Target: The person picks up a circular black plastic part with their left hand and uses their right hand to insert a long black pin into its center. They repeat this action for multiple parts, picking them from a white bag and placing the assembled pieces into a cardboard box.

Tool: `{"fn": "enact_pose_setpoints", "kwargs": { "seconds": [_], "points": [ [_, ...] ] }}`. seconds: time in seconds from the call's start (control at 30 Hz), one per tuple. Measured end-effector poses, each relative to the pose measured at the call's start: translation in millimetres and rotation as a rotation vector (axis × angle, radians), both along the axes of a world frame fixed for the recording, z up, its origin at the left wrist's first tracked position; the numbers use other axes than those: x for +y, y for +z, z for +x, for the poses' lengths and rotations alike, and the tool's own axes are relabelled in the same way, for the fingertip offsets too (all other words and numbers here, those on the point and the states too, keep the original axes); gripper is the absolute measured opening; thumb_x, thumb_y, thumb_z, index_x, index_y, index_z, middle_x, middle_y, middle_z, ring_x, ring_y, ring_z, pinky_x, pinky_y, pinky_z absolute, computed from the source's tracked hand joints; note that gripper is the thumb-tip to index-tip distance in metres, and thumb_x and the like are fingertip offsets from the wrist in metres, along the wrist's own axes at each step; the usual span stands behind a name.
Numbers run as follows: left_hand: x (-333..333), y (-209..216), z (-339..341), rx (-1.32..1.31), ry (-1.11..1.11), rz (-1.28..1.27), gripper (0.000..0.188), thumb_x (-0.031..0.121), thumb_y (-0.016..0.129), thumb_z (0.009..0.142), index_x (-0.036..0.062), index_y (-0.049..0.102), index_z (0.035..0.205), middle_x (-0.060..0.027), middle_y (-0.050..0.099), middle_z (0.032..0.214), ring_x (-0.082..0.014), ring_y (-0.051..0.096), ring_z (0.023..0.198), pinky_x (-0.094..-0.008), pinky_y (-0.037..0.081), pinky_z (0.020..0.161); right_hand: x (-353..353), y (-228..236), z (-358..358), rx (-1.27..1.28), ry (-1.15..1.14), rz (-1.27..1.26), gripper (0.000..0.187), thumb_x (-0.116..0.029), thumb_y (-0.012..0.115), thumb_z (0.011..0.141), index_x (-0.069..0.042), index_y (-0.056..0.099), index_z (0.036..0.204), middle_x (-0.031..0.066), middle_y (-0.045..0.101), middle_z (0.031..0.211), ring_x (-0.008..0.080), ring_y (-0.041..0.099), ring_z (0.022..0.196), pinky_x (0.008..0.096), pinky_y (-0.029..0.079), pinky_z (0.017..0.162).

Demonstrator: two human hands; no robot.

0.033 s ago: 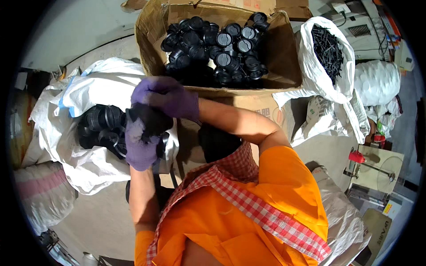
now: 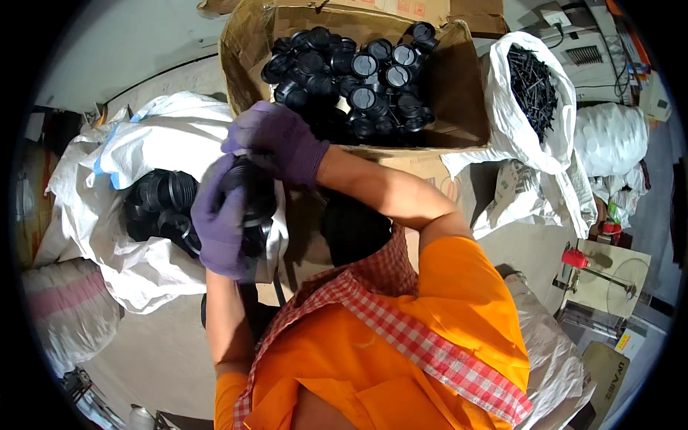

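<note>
In a purple work glove, my left hand is closed around a black round plastic part with a ribbed side. My right hand, gloved alike, is closed with its fingers curled at the upper end of that part; what they pinch is hidden. Both hands are raised between a white woven sack on the left and a cardboard box ahead. Similar black ribbed parts fill the sack's mouth. Inside the box lie several black parts with round caps.
To the right of the box, an open white sack holds thin black rods. Tied, full sacks stand beyond it. At the far right is a small stand with a red knob. Another stuffed sack sits at the lower left.
The black part has tilted, and more of its ribbed side shows. My right hand has shifted slightly up and right; my left hand has moved a little left.
</note>
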State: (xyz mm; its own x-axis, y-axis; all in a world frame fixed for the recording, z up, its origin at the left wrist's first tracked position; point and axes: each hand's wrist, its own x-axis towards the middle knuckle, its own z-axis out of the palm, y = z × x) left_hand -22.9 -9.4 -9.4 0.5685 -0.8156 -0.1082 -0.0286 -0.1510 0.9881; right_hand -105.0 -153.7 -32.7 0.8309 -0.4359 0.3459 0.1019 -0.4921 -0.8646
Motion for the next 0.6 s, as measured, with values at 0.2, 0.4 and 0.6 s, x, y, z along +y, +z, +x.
{"fn": "enact_pose_setpoints", "kwargs": {
  "seconds": [0.2, 0.4, 0.6],
  "points": [
    [15.1, 2.7, 50.5, -0.619, 0.053, 0.01, 0.044, 0.004, 0.06, 0.067, 0.0034, 0.063, 0.112, -0.0174, 0.058, 0.115, -0.033, 0.056, 0.106, -0.0388, 0.043, 0.094, -155.3, -108.7, -55.9, 1.006, -0.295, -0.675, 0.022, -0.028, 0.055, 0.08, -0.013, 0.07, 0.087, 0.016, 0.068, 0.089, 0.0327, 0.065, 0.09, 0.0421, 0.051, 0.078],
    [35.9, -14.8, 66.5, -1.064, 0.046, 0.555, 0.07, 0.023, 0.074, 0.068, 0.013, 0.048, 0.132, -0.0217, 0.033, 0.143, -0.0436, 0.029, 0.13, -0.0498, 0.027, 0.107, -165.8, -189.4, -124.6, 1.343, 0.173, -0.472, 0.043, -0.039, 0.052, 0.084, -0.008, 0.065, 0.11, 0.0145, 0.066, 0.11, 0.0352, 0.061, 0.103, 0.0432, 0.049, 0.087],
    [16.9, -18.7, 53.0, -1.022, -0.045, 0.514, 0.067, 0.029, 0.073, 0.071, 0.0112, 0.05, 0.131, -0.0214, 0.033, 0.144, -0.0442, 0.029, 0.131, -0.0512, 0.025, 0.108, -147.3, -283.4, -148.4, 1.501, -0.014, -0.593, 0.031, -0.02, 0.045, 0.088, -0.006, 0.066, 0.106, 0.0194, 0.064, 0.109, 0.0337, 0.062, 0.101, 0.04, 0.051, 0.083]
  ]
}}
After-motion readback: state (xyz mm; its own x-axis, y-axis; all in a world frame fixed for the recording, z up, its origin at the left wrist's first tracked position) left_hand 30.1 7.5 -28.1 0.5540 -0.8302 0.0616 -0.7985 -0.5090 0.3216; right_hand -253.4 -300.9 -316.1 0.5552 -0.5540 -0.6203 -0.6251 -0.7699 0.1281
